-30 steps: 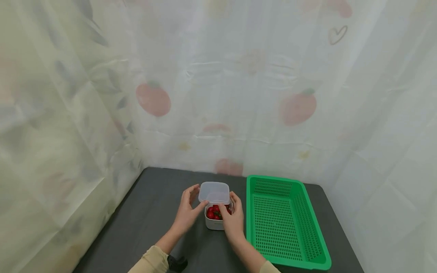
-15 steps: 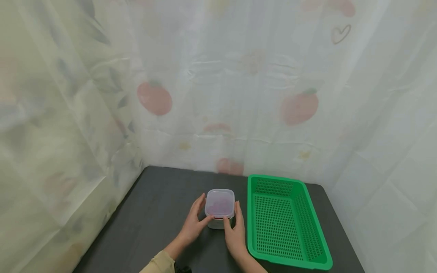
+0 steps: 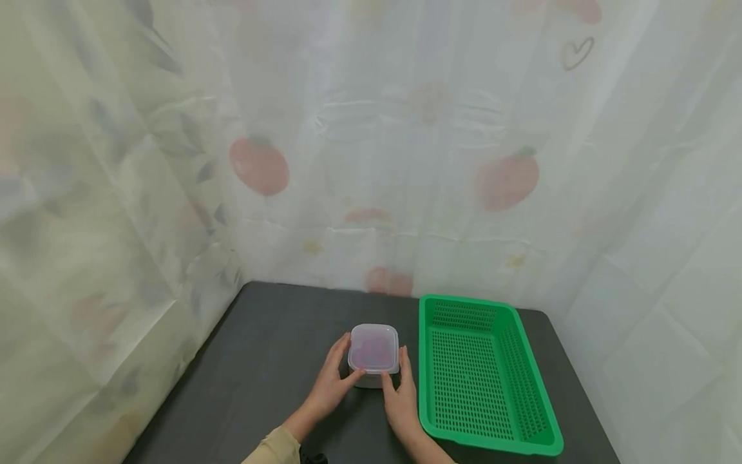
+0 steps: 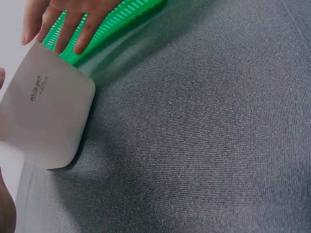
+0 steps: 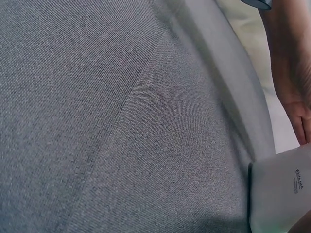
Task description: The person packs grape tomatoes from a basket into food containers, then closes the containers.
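Note:
A clear, frosted plastic lid [image 3: 373, 348] lies over a white square container [image 3: 370, 381] standing on the dark tabletop. Red contents show faintly pink through it. At its left edge my left hand [image 3: 330, 385] has fingers along the side and the thumb on the near edge. My right hand [image 3: 401, 401] mirrors this, fingers along the right side and thumb at the near edge. In the left wrist view the container [image 4: 58, 111] has "White pack" printed on its wall, with right-hand fingertips right at its rim. The container [image 5: 282, 194] also fills the right wrist view's lower right corner.
A green perforated plastic basket [image 3: 424, 386] stands just right of the right hand. The table [image 3: 261, 361] has a dark grey cloth-like surface. Pale printed curtains [image 3: 371, 161] hang behind it and at both sides.
The lid, earlier held tilted above the red cherry tomatoes, has come down toward me and now covers the container. Both hands moved down with it and keep to its sides.

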{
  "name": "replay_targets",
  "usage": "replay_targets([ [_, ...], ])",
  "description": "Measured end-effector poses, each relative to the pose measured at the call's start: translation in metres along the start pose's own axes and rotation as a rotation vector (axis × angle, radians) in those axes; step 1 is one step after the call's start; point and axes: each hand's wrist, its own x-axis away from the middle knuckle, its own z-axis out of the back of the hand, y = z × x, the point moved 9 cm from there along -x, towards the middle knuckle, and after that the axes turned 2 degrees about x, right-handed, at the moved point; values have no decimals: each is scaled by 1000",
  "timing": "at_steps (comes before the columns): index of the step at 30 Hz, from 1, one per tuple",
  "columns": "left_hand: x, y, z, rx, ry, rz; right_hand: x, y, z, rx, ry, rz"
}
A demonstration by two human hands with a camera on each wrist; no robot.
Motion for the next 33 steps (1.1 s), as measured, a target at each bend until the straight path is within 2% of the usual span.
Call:
replay_targets([
  [4,0,0,0,-35,1,-5,-1,2,-2,3,-5,-6],
  [8,-2,-4,2,-47,7,23,-2,1,-3,14,-5,0],
  [12,-3,-15,2,-51,-16,105,-3,0,-4,9,-5,4],
  [17,-4,-28,-3,-60,-95,189,-3,0,-4,-12,-17,-15],
  [21,-5,-30,-6,-24,-136,186,-4,4,-6,-12,-29,-61],
  [27,-6,-30,-9,58,-150,199,-5,8,-9,21,-48,-78],
  [33,-6,-30,-5,39,-128,200,-6,7,-11,17,-60,-64],
])
